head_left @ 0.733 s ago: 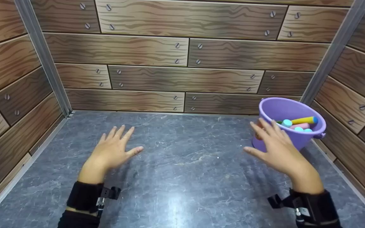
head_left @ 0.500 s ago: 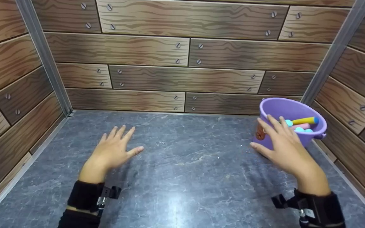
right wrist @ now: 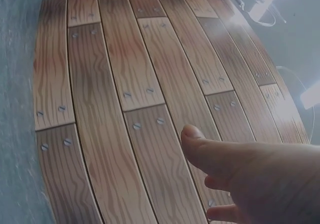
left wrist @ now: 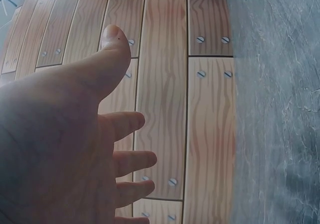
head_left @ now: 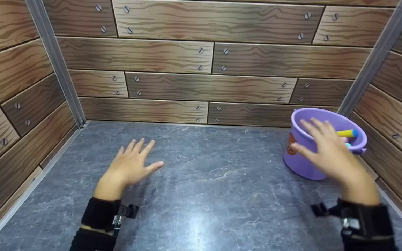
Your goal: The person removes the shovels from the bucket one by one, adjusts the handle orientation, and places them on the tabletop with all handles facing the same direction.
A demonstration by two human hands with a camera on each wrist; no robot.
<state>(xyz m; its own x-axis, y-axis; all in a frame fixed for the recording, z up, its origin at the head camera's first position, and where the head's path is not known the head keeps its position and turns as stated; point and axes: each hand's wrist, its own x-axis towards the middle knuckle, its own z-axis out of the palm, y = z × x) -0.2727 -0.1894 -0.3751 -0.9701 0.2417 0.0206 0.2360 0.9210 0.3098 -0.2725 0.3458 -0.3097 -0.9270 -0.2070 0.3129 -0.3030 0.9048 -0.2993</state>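
The purple bucket (head_left: 302, 169) looks like moulded plastic — light for its bulk, I'd judge, stiff in the wall with maybe a little give at the lip, fairly slippery and hardly fragile. The rim (head_left: 364, 140) seems the surest place to take hold, fingers inside and thumb outside, or 2 hands on opposite sides to keep it level. If it tilts, the pieces inside would probably roll and shift the weight.

It stands upright on the grey marbled table (head_left: 204, 174), at the person's right, near the back corner of the wood-patterned walls (head_left: 173, 87). It flares toward the top, with 1 small lug (head_left: 361, 151) at the right of the rim and a brown patch (head_left: 291, 144) on its side. Inside I make out a yellow rod (head_left: 344, 133) with a blue end, a bit of pink (head_left: 344, 139) and a pale-blue tip (head_left: 348, 145); the rest is hidden.

The right hand (head_left: 335, 155) is blurred over the near side of the bucket, thumb well apart from extended fingers, gripping nothing I can see — whether it touches the rim, I cannot tell. The left hand (head_left: 127, 165) hangs above the table, well apart, fingers spread wide and holding nothing.
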